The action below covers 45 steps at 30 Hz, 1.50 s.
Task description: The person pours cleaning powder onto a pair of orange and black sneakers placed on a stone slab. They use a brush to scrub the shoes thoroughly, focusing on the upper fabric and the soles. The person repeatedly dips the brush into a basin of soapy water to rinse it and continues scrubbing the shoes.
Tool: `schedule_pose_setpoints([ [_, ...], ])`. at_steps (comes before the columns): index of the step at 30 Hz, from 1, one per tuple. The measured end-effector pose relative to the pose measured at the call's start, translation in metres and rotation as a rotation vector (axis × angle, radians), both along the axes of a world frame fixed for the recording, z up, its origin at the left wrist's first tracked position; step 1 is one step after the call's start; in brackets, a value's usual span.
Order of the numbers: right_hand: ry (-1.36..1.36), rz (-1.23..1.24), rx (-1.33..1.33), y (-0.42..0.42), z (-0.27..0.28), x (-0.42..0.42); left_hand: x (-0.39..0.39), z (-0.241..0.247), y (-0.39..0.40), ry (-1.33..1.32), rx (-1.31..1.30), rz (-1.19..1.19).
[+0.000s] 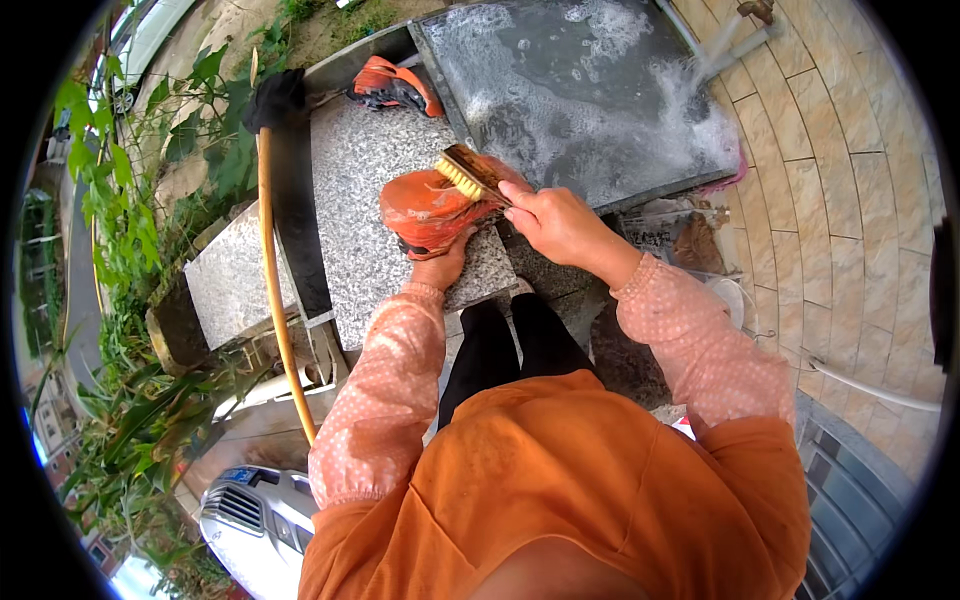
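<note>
My left hand [441, 264] grips an orange shoe [427, 206] from its near side, over a speckled granite slab [360, 225]. The shoe's surface looks wet. A wooden scrubbing brush [480, 169] with pale yellow bristles is in my right hand [551, 221], the fingers closed around its handle end. Its bristles meet the upper side of the shoe. Part of the shoe lies hidden behind the brush. Farther back on the slab rests a second shoe [394, 84], orange and dark grey, tilted on its side.
Right of the slab is a stone basin [600, 112] of foamy water, with water running from a tap [756, 10]. A wooden pole [270, 225] with a black cloth [276, 101] on top stands left. Leafy plants [112, 172] line the left; a tiled wall [817, 150] stands right.
</note>
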State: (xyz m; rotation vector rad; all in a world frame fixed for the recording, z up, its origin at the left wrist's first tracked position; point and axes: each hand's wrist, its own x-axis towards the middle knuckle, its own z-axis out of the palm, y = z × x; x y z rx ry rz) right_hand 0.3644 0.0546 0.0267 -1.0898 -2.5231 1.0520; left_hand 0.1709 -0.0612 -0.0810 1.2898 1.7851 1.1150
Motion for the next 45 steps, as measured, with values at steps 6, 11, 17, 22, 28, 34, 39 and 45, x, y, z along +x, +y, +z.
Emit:
schedule_pose_setpoints([
  [6, 0.055, -0.01, -0.21, 0.008, 0.017, -0.011, -0.005, -0.01, -0.002, 0.04, 0.001, -0.062],
  [11, 0.328, 0.245, 0.086, -0.015, 0.056, -0.043, 0.0, 0.007, 0.006, 0.031, 0.106, -0.135],
  [17, 0.042, -0.058, -0.117, 0.026, -0.019, -0.019, 0.001, 0.008, 0.005, 0.058, 0.073, -0.077],
  [22, 0.141, -0.15, -0.016, 0.017, -0.025, -0.025, -0.006, 0.023, 0.027, -0.639, 0.108, 0.315],
  [28, 0.226, -0.32, -0.169, 0.016, -0.008, -0.029, -0.043, 0.087, 0.056, -1.435, 0.041, 0.502],
  [34, 0.236, -0.28, -0.18, -0.002, -0.045, -0.044, -0.062, 0.111, 0.031, -1.041, -0.24, 0.442],
  [39, 0.163, -0.26, -0.184, -0.007, -0.053, -0.045, -0.117, 0.114, 0.025, 0.598, -0.151, 0.093],
  [45, 0.175, -0.218, -0.217, -0.015, -0.05, -0.047, -0.169, 0.066, 0.066, 0.861, -0.218, 0.009],
])
